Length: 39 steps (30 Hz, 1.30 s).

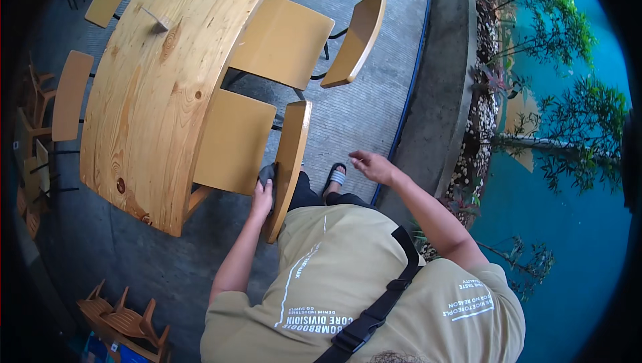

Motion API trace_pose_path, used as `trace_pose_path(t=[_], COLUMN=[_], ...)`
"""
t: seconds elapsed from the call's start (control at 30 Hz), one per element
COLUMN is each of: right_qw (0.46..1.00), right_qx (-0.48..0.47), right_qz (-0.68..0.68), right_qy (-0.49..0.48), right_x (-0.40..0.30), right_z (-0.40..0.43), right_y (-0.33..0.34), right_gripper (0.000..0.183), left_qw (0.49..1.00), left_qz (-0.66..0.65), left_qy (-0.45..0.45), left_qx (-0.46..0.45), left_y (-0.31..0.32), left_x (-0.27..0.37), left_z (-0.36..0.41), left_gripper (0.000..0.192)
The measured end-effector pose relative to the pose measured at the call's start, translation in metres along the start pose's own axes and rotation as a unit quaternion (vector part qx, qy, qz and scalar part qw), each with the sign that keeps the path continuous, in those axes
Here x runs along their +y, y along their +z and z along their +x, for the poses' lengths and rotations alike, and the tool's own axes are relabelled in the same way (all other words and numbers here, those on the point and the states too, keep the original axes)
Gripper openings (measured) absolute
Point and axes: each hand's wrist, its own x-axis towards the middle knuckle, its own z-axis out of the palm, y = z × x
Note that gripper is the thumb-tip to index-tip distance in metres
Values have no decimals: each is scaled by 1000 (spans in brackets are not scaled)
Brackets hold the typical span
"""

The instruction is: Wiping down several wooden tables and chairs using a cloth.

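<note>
With my left hand [262,196] I hold a dark grey cloth [267,174] against the inner face of a curved wooden chair backrest [291,167]. That chair's tan seat [235,142] reaches partly under the edge of a long pine table [145,112]. My right hand [372,165] is raised over the floor beside the chair, its fingers bent and apart, with nothing visible in it. Beyond stands a second chair, with its seat [286,39] at the table and its backrest [357,37] away from the edge.
A small card stand [160,25] is on the tabletop. More chairs line the table's far side [72,94]. Brown armchairs [125,315] stand at the lower left. A blue hose or cable [413,82] runs along a concrete kerb [441,67], with plants and turquoise water beyond.
</note>
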Motion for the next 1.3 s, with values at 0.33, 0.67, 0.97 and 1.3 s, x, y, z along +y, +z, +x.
trace_pose_path(t=[0.33,0.67,0.97,1.3], right_qw=[904,946,801,781], right_qx=[-107,48,-208,-189], right_qz=[413,283,-402,-486], right_qy=[-32,-151,-392,-343], right_x=[-135,-172,-105,-82], right_z=[19,117,250,416], right_y=[-3,-145,-207,-382], right_gripper=[68,33,37,32], left_qw=[936,887,925,940], left_qz=[-319,51,-113,45], left_qy=[131,419,197,143], left_qx=[-66,186,305,307], left_y=[27,62,171,240], left_x=[186,287,283,294], left_z=[2,26,110,182], left_gripper=[43,62,44,35])
